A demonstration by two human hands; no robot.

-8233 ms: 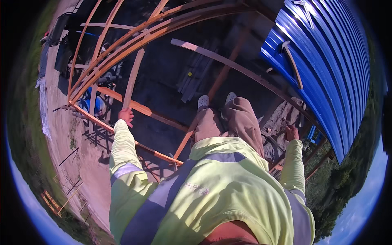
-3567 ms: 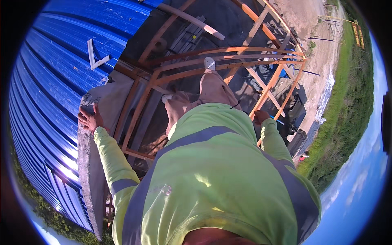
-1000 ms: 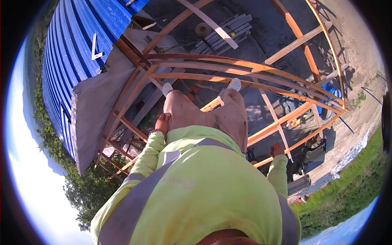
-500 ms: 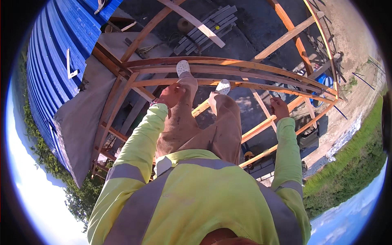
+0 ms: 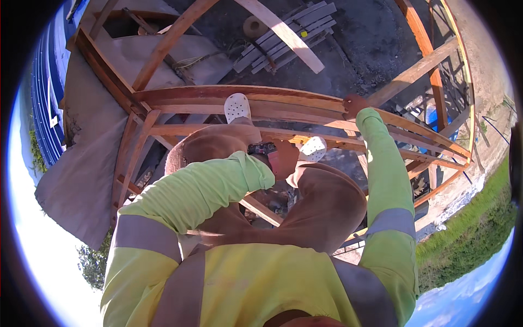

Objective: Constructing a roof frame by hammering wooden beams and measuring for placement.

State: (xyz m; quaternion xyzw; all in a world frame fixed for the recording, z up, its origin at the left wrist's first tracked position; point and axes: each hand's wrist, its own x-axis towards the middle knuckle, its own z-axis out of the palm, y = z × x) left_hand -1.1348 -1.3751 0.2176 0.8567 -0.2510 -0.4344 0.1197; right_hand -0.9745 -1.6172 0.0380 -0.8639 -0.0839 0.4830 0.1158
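I am crouched on a timber roof frame, my feet in white perforated clogs (image 5: 237, 108) on its beams. Over the top edge of the long reddish wooden beam (image 5: 294, 95), my right hand (image 5: 355, 104) is closed, with the arm stretched forward. My left hand (image 5: 284, 159), with a dark watch (image 5: 262, 147) at its wrist, is between my knees, close to the lower wooden beam (image 5: 340, 140) and the other clog (image 5: 314, 149). Its fingers are turned away and hidden, so whether it touches the beam cannot be told.
Open gaps between the timbers drop to the ground below, where a stack of grey boards (image 5: 289, 38) lies. A pale plank (image 5: 280, 32) and a rafter (image 5: 174, 43) cross ahead. To the left are a grey sheet (image 5: 81, 180) and blue corrugated roofing (image 5: 43, 109).
I have gone from standing to a crouch, knees bent outward. My right hand has moved forward onto the long beam. The left hand has swung right, between my knees.
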